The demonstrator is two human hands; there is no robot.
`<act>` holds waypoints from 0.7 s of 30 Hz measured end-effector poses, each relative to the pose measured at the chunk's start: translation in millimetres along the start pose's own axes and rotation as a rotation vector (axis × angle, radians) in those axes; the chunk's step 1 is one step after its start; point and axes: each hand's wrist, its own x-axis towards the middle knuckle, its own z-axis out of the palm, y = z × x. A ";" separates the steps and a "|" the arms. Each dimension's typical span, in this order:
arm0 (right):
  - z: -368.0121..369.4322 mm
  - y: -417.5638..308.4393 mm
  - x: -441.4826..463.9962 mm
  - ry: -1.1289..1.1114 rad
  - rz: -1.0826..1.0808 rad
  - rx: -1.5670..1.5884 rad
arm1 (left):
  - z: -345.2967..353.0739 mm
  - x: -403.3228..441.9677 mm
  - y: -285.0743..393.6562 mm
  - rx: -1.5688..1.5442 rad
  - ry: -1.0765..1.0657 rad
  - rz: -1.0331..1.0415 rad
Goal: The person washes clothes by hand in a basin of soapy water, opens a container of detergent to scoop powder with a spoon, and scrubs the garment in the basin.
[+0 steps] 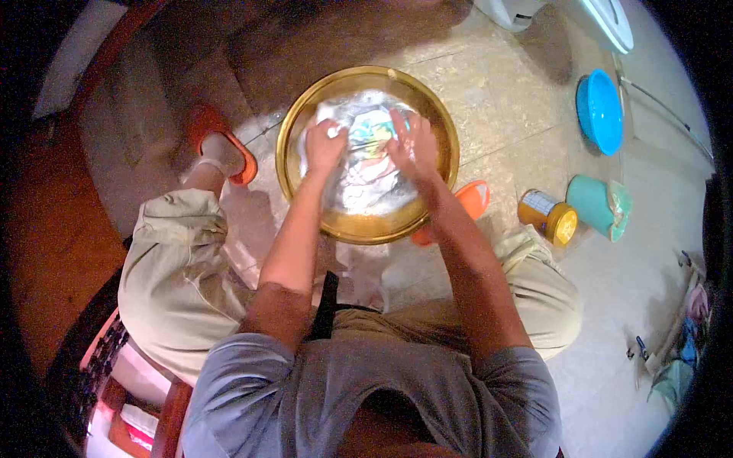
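Head view, pale cloth (368, 182) in basin (366, 228), under left hand (327, 146) — fingers curled, grip unclear — right hand (417, 154) splayed

A round bright blue basin (605, 112) is resting at the right. A yellow lidded cylindrical tub (544, 214) is standing just beside a teal round bin (588, 200).

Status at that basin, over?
Left hand curled, right hand spread, both on white colour-printed cloth. Cloth inside round gold-coloured basin. Nothing visibly blocking hands.
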 end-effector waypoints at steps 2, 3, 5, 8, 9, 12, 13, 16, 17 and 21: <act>19.8 -6.4 -23.3 -0.059 -0.003 -0.211 | -6.4 -3.1 9.9 0.485 -0.117 -0.015; 32.5 -9.7 -33.6 -0.089 -0.007 -0.310 | 12.9 -10.8 7.2 0.663 -0.029 0.034; 45.1 -2.9 -34.9 -0.319 -0.016 -0.239 | 31.0 -20.0 5.4 0.656 0.001 0.161; 54.3 24.4 -10.0 -0.472 -0.018 -0.056 | 39.1 -0.3 -21.6 0.691 -0.148 0.262; 73.8 32.9 -1.5 -0.402 0.154 0.137 | 38.4 11.5 -31.3 0.687 -0.162 0.330; 106.6 15.9 10.1 -0.059 0.315 0.339 | 45.9 43.4 -36.4 -0.536 -0.410 -0.252; 76.0 -5.4 13.4 -0.018 0.154 0.449 | 50.4 46.2 -40.8 -1.172 -0.403 -0.517; 12.8 -74.4 -5.9 0.134 -0.222 0.566 | 29.4 33.6 -24.9 -1.484 -0.691 -0.634; -0.4 -92.0 -13.1 0.174 -0.400 0.421 | 32.4 18.8 -26.9 -1.559 -0.585 -0.559; 1.2 -88.9 -11.4 0.029 -0.157 0.478 | 39.2 -11.1 -23.3 -1.848 -0.442 -0.388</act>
